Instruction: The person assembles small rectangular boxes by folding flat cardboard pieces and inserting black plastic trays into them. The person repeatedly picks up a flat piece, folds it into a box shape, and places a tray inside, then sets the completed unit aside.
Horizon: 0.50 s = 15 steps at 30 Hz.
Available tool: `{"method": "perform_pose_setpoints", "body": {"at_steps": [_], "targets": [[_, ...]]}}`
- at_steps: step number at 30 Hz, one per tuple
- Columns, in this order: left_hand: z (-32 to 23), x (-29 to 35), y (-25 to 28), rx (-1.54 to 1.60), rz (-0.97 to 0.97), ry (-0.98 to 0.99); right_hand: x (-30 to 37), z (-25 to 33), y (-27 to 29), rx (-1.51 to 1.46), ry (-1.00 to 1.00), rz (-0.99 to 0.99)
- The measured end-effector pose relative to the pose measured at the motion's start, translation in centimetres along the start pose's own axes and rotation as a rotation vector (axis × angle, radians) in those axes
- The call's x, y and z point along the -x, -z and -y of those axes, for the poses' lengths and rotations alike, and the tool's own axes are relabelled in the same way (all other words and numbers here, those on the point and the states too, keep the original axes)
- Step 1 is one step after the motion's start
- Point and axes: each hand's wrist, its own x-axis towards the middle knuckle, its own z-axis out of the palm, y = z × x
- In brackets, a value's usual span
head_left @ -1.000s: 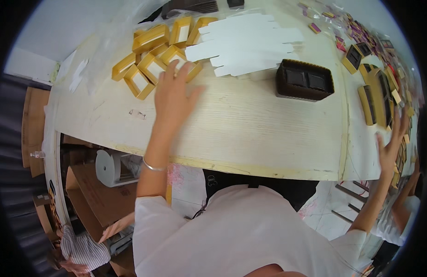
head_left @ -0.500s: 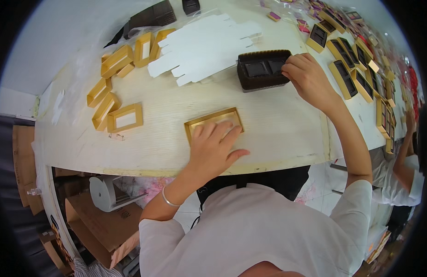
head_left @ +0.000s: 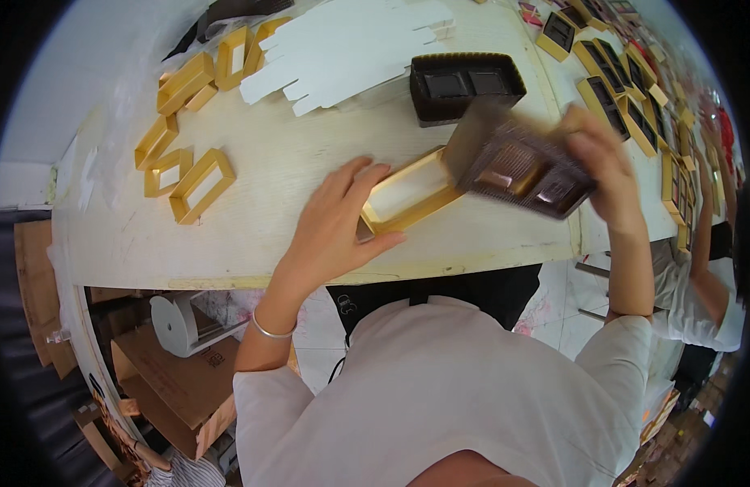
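My left hand (head_left: pixel 334 213) grips the left end of a shallow gold cardboard box (head_left: pixel 421 213), thumb along the near side and fingers on the far side. The box lies tilted on the table with its pale inside facing up. In my right hand (head_left: pixel 604 166) is a dark brown plastic tray (head_left: pixel 528 172) with moulded compartments, blurred by motion. It hangs tipped just over the box's right end and hides part of it. Behind it stands a stack of dark brown trays (head_left: pixel 467 85).
Several gold box frames (head_left: pixel 186 84) lie at the left. Flat white card sheets (head_left: pixel 342 53) are piled at the back. Gold boxes with dark trays (head_left: pixel 606 109) crowd the right side, where another person's arm (head_left: pixel 704 211) shows. A brown carton (head_left: pixel 176 377) stands below the table's left.
My right hand has lifted a tray off the stack and brought it nearer to the box. My left hand has gone from over the box to its left end, and the box has turned.
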Motion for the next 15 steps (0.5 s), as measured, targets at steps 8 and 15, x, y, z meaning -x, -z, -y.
{"method": "perform_pose_setpoints", "body": {"at_steps": [8, 15], "targets": [[-1.2, -2.5, 0.0, 0.070, 0.281, -0.050, -1.7, -2.8, -1.1, 0.344, -0.379, 0.380], [-1.8, -4.0, -1.6, 0.089, 0.190, -0.103, -0.8, -3.4, -5.7, 0.831, -0.154, 0.119]]}}
